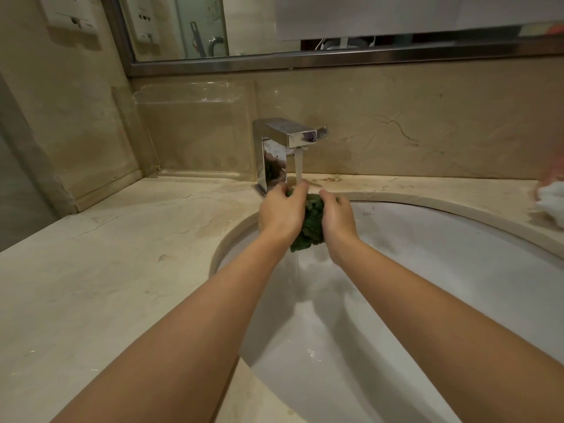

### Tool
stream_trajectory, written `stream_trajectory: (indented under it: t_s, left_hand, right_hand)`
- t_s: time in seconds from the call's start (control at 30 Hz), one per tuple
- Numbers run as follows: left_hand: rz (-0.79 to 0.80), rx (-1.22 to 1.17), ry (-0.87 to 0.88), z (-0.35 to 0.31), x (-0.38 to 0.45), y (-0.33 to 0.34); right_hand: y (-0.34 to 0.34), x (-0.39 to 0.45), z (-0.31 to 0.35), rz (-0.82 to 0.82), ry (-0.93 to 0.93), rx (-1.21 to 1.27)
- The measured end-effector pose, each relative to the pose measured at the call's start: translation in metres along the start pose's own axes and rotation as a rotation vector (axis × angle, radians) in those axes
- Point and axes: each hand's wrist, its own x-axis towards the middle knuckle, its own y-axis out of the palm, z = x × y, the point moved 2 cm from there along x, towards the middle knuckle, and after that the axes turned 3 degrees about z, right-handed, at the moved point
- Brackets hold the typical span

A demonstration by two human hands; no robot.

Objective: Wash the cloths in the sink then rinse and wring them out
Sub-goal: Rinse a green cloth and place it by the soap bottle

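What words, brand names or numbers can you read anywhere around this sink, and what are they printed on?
No text here can be read.
Sink: a small dark mark on the inner wall at, too small and blurred to read.
Faucet: a faint mark on its front end, not readable.
Wall sockets: no readable labels.
Green cloth, held under the water by both hands: no label in view.

Bunched dark green cloth (312, 222) under running tap water
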Motion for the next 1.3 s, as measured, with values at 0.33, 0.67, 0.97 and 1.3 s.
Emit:
stream_trajectory:
  t_s: [0.33,0.67,0.97,1.3]
  left_hand:
    - [0.024,-0.075,0.120,-0.005,-0.004,-0.002]
    - [-0.119,-0.133,0.007,-0.001,0.006,-0.006]
    - [-0.108,-0.119,0.029,-0.001,0.006,-0.003]
    - [0.102,-0.046,-0.162,0.009,0.006,0.006]
  right_hand:
    - [-0.014,-0.011,-0.008,0.513,0.346,0.330]
    - [0.005,-0.010,-0.010,0.191,0.057,0.187]
    - [0.010,-0.011,0.005,0.026,0.001,0.030]
    - [0.020,-0.013,-0.010,0.006,0.089,0.236]
